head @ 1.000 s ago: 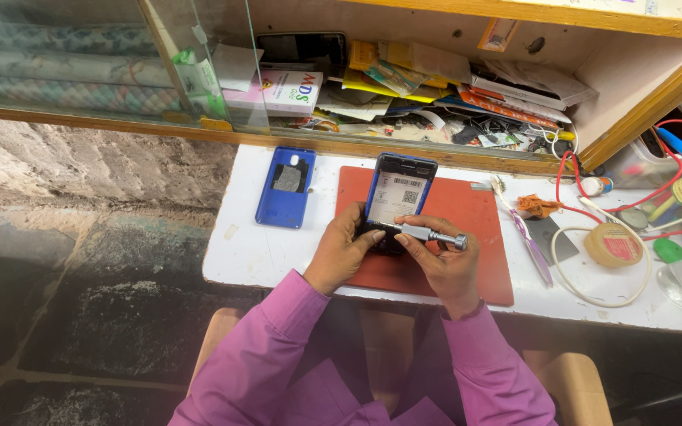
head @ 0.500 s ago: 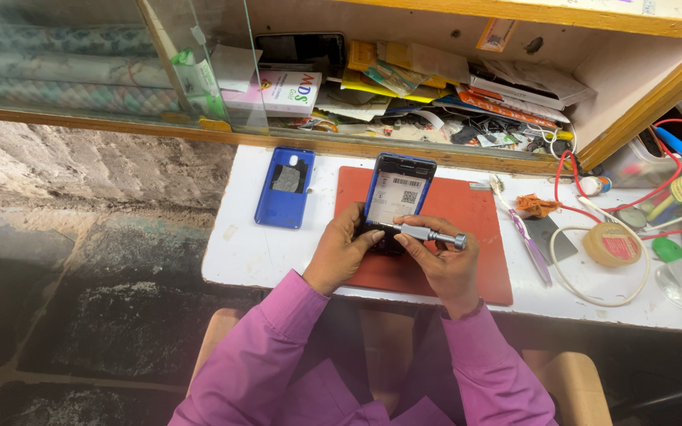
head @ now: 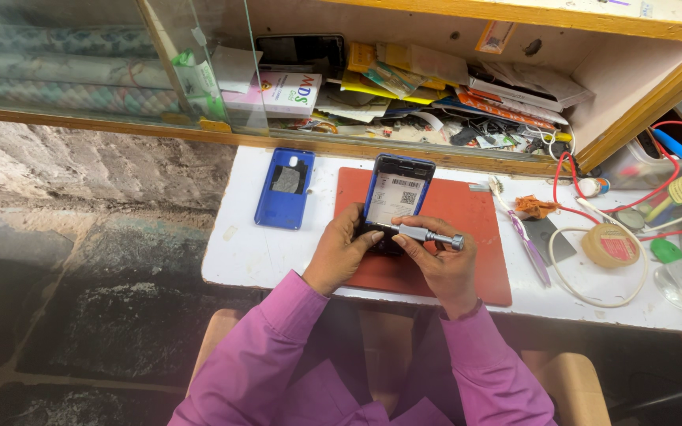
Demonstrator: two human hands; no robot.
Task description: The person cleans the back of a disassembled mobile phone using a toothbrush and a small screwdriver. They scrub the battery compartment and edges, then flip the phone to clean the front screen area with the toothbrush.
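Nothing moved since earlier: our left hand [head: 343,254] still grips the phone [head: 395,197] on the mat [head: 479,237], mid-bench. Right hand [head: 444,264] pinches the screwdriver [head: 424,234], shaft crosswise, tip at the phone's near end.

A white surface [head: 238,252] is set against a wooden-framed shelf [head: 515,162], whose recess is crowded with papers and small boxes. A glass-fronted case [head: 80,71] is seen at the far left corner. The stone floor [head: 65,300] is laid in dark, uneven slabs. Even daylight is cast throughout.
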